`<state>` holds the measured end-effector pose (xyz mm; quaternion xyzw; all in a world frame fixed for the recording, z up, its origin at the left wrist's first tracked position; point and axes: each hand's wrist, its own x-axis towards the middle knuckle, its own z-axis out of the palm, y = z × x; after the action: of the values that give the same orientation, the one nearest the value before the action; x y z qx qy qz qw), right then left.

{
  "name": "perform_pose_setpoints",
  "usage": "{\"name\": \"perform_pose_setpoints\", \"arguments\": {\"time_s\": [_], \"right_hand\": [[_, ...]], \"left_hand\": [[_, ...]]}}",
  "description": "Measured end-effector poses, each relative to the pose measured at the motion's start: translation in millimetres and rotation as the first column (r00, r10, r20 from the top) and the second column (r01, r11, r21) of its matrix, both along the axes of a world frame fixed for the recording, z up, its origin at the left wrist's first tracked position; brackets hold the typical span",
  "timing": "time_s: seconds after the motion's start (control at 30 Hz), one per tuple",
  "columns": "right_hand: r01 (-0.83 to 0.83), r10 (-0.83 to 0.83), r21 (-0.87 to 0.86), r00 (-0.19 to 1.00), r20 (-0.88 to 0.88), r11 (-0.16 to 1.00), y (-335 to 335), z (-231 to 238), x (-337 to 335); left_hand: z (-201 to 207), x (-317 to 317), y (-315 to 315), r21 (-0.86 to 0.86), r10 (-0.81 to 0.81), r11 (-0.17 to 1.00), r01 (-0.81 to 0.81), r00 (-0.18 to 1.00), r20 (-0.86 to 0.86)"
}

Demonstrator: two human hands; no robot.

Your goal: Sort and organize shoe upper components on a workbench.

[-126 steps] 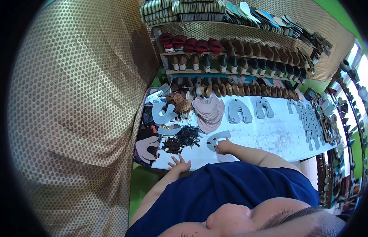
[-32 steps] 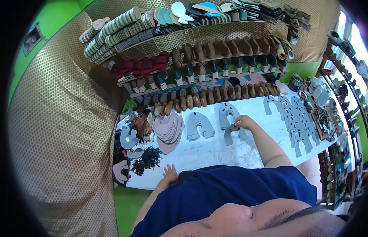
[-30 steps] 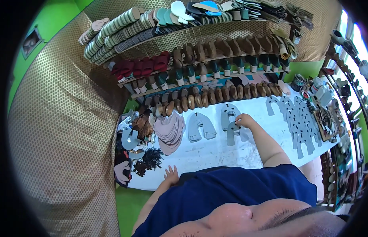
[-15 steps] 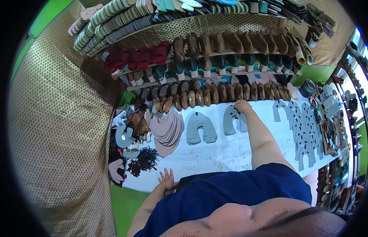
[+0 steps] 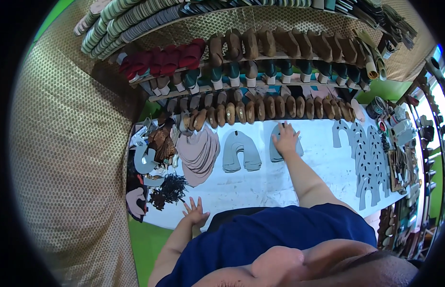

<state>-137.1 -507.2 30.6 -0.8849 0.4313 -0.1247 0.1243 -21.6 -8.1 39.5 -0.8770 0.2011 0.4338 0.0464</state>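
Observation:
My right hand reaches across the table with fingers spread, resting on a stack of grey U-shaped shoe-upper pieces and covering much of it. Left of that stack lies another pile of grey U-shaped pieces, with a small dark mark at its top. By the table's near edge, my left hand is raised, its fingers apart and nothing in it. Closest to it is a tangle of black strips. A fanned pile of pinkish pieces lies further back.
Brown shoe lasts line the white table's far side, beneath shelves holding more lasts and red shoes. Grey pieces with dark marks overlap at right. Tools and containers crowd the right end. A patterned curtain hangs at left.
My right hand has gone from bunched fingers at the stack's far end to spread fingers over its middle. My left hand has lifted slightly. The whole view has shifted a little.

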Motion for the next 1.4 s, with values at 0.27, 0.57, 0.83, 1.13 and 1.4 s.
{"name": "perform_pose_setpoints", "arguments": {"time_s": [0.27, 0.57, 0.83, 1.13, 1.4], "right_hand": [[-0.07, 0.068, 0.003, 0.964, -0.256, 0.998, 11.4, 2.2, -2.5], [-0.085, 0.107, 0.074, 0.916, -0.386, 0.994, 11.3, 9.9, 1.1], [-0.087, 0.106, 0.065, 0.896, -0.432, 0.994, 14.0, 13.5, 4.9], [-0.068, 0.085, 0.053, 0.874, -0.479, 0.996, 11.9, 1.5, 11.8], [-0.061, 0.102, 0.099, 0.862, -0.496, 0.993, 13.3, 12.8, 14.8]], "left_hand": [[1.0, 4.6, -1.4, -0.005, -0.008, 1.0, 0.008, 1.0, -0.01], [0.6, 0.4, 1.0, -0.03, 0.013, 0.999, -0.013, 1.0, -0.022], [6.1, 9.8, 2.1, -0.104, 0.124, 0.987, -0.123, 0.992, -0.002], [8.8, 12.9, 4.9, -0.115, 0.125, 0.985, -0.126, 0.992, -0.018], [9.8, 12.8, 4.0, -0.104, 0.115, 0.987, -0.119, 0.993, -0.041]]}}
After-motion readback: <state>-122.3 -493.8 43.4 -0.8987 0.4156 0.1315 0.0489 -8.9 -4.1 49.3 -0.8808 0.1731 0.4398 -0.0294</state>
